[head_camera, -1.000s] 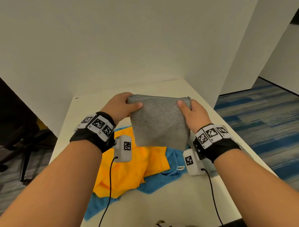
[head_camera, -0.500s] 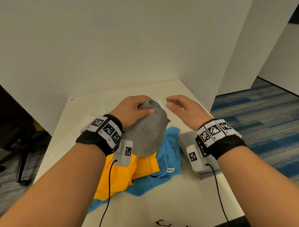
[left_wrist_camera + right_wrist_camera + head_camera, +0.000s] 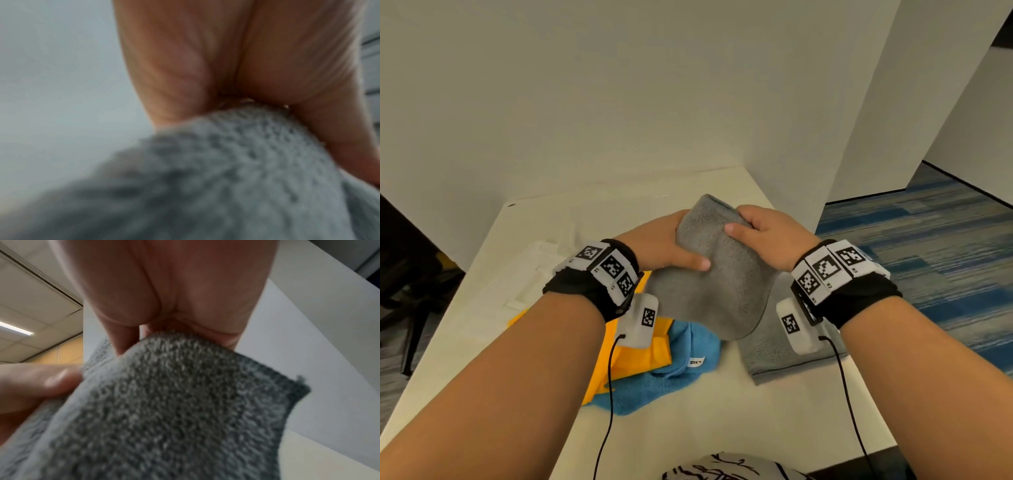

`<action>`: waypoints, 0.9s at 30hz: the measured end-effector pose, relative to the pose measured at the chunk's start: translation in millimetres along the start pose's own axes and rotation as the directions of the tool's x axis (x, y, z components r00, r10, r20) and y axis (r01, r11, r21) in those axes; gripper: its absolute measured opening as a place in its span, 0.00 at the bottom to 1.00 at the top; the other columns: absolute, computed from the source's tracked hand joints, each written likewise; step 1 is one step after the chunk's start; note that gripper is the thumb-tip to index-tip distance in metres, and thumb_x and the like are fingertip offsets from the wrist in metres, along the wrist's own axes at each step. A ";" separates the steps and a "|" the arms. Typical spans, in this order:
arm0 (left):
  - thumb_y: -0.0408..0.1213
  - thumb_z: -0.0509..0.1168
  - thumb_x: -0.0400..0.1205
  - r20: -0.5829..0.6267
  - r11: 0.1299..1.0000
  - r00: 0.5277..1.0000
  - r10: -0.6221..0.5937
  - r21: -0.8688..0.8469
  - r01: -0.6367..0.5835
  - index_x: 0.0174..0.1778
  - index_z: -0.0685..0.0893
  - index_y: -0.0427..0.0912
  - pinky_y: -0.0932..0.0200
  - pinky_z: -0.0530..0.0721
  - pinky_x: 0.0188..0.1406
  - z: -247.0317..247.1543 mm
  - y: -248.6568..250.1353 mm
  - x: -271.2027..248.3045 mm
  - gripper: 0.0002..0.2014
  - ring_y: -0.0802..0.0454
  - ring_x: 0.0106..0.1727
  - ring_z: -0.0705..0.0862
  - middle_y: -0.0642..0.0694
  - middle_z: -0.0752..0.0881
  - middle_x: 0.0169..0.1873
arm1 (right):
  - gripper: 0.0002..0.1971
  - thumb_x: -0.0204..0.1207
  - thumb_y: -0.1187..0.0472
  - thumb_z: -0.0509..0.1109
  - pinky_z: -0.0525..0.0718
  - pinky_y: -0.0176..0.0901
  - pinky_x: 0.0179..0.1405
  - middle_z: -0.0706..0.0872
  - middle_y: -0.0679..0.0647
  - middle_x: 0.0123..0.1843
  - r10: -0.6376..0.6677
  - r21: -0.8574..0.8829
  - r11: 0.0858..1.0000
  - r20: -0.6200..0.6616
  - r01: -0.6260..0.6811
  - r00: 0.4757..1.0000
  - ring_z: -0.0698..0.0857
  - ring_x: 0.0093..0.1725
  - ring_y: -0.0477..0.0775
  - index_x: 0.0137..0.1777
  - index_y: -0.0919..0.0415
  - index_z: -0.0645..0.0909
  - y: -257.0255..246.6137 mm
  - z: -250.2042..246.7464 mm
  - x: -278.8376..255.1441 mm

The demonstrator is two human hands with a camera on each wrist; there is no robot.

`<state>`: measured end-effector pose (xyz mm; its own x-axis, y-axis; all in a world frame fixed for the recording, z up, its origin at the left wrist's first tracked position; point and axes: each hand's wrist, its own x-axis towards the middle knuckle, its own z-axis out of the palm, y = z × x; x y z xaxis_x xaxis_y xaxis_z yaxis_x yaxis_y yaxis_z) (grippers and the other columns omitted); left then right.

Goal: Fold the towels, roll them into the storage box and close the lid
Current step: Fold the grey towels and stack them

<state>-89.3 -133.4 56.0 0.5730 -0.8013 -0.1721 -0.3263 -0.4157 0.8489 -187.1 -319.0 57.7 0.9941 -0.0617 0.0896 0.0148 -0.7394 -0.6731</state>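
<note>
I hold a folded grey towel (image 3: 717,274) in the air above the white table (image 3: 722,418), bunched into a rounded bundle. My left hand (image 3: 664,245) grips its left side, thumb across the front. From the right, my right hand (image 3: 760,233) grips its upper part with curled fingers. Both wrist views fill with grey terry cloth (image 3: 205,178) (image 3: 174,402) under the palm. A second folded grey towel (image 3: 777,349) lies flat on the table below my right wrist. A yellow towel (image 3: 633,356) lies crumpled on a blue towel (image 3: 671,373) beneath my left wrist.
A white flat lid or box part (image 3: 534,270) lies on the table at the left. White partition walls (image 3: 619,102) stand behind and to the right. The table's right edge drops to blue carpet (image 3: 928,246). A dark chair (image 3: 410,294) stands at the far left.
A second ago both hands held the towel flat by its top corners. My right hand let go, the towel bunched in my left hand, and now the right grips it again.
</note>
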 end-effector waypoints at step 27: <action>0.22 0.70 0.77 -0.154 0.796 0.866 -0.476 -0.495 0.349 0.72 0.66 0.45 0.35 0.84 0.57 121.4 -15.6 60.2 0.30 0.41 0.63 0.81 0.43 0.79 0.63 | 0.22 0.88 0.51 0.52 0.68 0.44 0.44 0.75 0.60 0.49 0.582 0.065 0.813 -0.086 -0.578 0.809 0.74 0.48 0.58 0.61 0.71 0.75 155.0 -1.4 -27.0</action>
<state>-141.0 -227.3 -28.3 0.7675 -0.4298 -0.4756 0.3123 -0.3971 0.8630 -211.8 -432.9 -48.0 0.8033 -0.5378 -0.2559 -0.5557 -0.5224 -0.6467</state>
